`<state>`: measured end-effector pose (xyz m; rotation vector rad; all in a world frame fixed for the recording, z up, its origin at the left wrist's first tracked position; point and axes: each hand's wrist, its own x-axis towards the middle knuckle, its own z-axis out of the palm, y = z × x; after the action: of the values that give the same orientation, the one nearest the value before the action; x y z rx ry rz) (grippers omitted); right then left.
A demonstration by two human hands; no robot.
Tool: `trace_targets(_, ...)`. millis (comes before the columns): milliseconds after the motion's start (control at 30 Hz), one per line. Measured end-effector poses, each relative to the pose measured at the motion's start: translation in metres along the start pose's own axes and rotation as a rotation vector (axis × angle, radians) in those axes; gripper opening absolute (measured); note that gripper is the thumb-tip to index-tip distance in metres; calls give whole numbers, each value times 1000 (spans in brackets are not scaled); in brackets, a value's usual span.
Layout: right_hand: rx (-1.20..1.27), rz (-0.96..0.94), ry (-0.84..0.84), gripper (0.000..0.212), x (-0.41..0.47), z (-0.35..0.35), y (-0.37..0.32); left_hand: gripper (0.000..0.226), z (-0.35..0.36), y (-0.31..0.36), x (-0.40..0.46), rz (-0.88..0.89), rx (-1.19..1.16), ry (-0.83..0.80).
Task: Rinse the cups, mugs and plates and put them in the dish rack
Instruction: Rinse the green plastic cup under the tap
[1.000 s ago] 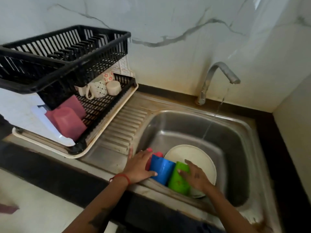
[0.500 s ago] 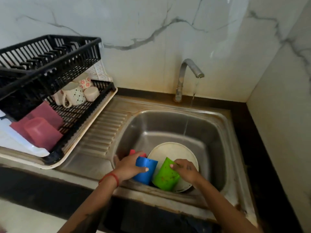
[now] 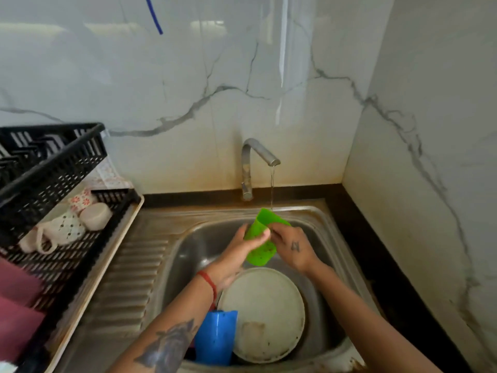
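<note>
Steel sink (image 3: 347, 267) sitting in counter corner, ribbed drainboard (image 3: 129, 275) lying along its left side. Curved metal tap (image 3: 252, 160) standing behind basin, thin water stream (image 3: 272, 189) running down from spout. Dark counter strip (image 3: 376, 251) bordering sink at back and right. White marble-look wall (image 3: 188, 76) with grey veins rising behind and at right. Short blue line (image 3: 154, 16) showing near top of wall.

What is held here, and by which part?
The green cup. The left hand wraps its side wall, thumb across the front; the right hand grips it at the rim end, under the tap's stream.
</note>
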<state>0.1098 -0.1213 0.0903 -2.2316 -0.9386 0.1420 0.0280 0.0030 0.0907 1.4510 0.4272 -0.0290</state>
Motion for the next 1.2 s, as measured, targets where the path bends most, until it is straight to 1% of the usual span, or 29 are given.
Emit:
trace_targets(67,-14,-39,58,22,11,-4,-6,83,1,15,13,-98,-176,9)
trace_targets(133,-29,-114,106,23,20,-6,-10,88,2,25,30,-109,-329,44)
trace_targets(200,-42,-169,155,26,28,-6,-9,81,6,32,44,-86,-488,106)
trace_targets(233,-41,-185,170,27,31,-5,-7,76,8,34,50,-77,-531,118)
trace_targets(333,-62,-254,150,32,48,-10,2,47,13,39,70,-58,-574,138)
trace_targets(367,-105,-296,120,34,54,-11,9,38,13,38,78,-61,-581,156)
trace_targets(400,-172,-336,76,36,59,-14,17,35,12,38,84,-61,-584,176)
trace_targets(433,-258,-372,31,37,67,-17,26,36,11,37,91,-47,-576,194)
trace_targets(500,-474,-423,-43,37,80,-23,46,46,11,35,102,26,-518,219)
trace_targets(533,-555,-439,-60,39,86,-24,55,53,11,33,107,72,-486,231)
trace_targets(567,-582,-441,-60,41,90,-24,60,60,11,31,110,111,-464,243)
trace_targets(633,-473,-395,-12,42,95,-14,59,65,10,27,115,144,-454,280)
trace_targets(700,-253,-341,25,39,97,3,48,54,8,24,117,174,-454,305)
trace_targets(767,-103,-327,4,38,99,11,43,45,2,24,117,209,-428,282)
trace_targets(800,-134,-369,-25,39,100,8,45,47,-1,24,117,227,-402,267)
trace_targets(833,-274,-464,-27,39,103,1,50,54,-5,25,116,240,-365,260)
trace_targets(900,-650,-635,-8,41,115,-15,63,69,-8,26,116,253,-248,280)
trace_targets(933,-775,-645,-5,43,120,-20,66,74,-7,26,117,263,-195,307)
trace_targets(967,-822,-602,-1,44,123,-21,65,76,-5,26,118,278,-168,332)
trace_targets(1000,-778,-531,7,45,124,-15,61,76,-2,26,118,296,-164,346)
trace_targets(1033,-657,-455,19,44,122,-6,56,74,2,27,118,311,-172,346)
trace_targets(1067,-457,-375,2,41,119,2,50,70,5,28,118,319,-182,336)
trace_targets(1100,-250,-324,-37,37,115,6,44,66,6,28,117,320,-186,325)
trace_targets(1133,-101,-302,-88,34,112,7,43,64,7,29,116,319,-175,314)
trace_targets(1167,-61,-321,-122,35,109,6,47,64,5,30,114,323,-147,307)
trace_targets(1200,-134,-385,-119,40,108,2,54,65,3,30,113,332,-108,306)
